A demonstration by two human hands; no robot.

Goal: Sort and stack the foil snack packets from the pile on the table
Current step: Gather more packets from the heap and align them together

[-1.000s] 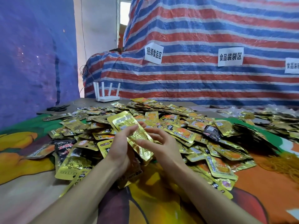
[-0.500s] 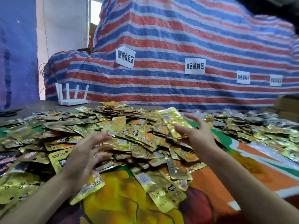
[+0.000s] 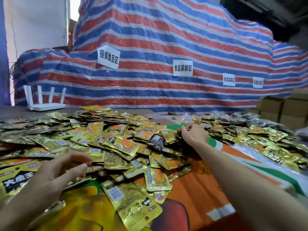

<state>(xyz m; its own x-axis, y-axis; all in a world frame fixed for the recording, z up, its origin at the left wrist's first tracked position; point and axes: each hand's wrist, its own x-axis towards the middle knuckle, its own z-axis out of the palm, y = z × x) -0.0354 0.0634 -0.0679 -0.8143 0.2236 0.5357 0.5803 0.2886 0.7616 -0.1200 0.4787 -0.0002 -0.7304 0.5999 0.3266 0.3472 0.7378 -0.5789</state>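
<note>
**Pile** (image 3: 116, 144): loose gold foil packets, overlapping, some face up and some face down. Covers bench ctr through to left edge of view. Most are gold w/ orange print. One dark packet (image 3: 156, 141) lies on top, right of ctr.

**Big packet** (image 3: 133, 204): back side up, at near edge of pile, on cloth.

**Heap** (image 3: 250, 137): second spread of gold packets, right side of bench. A strip of bare cloth parts it from pile.

**Left hand** (image 3: 55, 174): near left, palm down over near edge of pile. Fingers spread and slack, holding nothing.

**Right hand** (image 3: 194, 135): arm stretched across cloth to far right corner of pile, btwn pile and heap. Fingers curl down onto packets. Grip or mere touch: cannot tell, as fingertips are hidden behind knuckles.

**Bench** (image 3: 10, 110): grey top shows far left.

**Cloth** (image 3: 200, 189): printed orange, yellow, green, white. Lies under pile and both arms.

**Router** (image 3: 45, 104): white, 4 antennas upright, far left behind pile.

**Tarp** (image 3: 150, 39): red/blue/white stripes, draped over bulk behind bench. Blocks all view beyond.

**Labels** (image 3: 108, 57): four white sheets w/ black characters, stuck on tarp in a row. The far right ones are too blurred to read.

**Boxes** (image 3: 283, 107): brown cardboard, far right behind heap.
</note>
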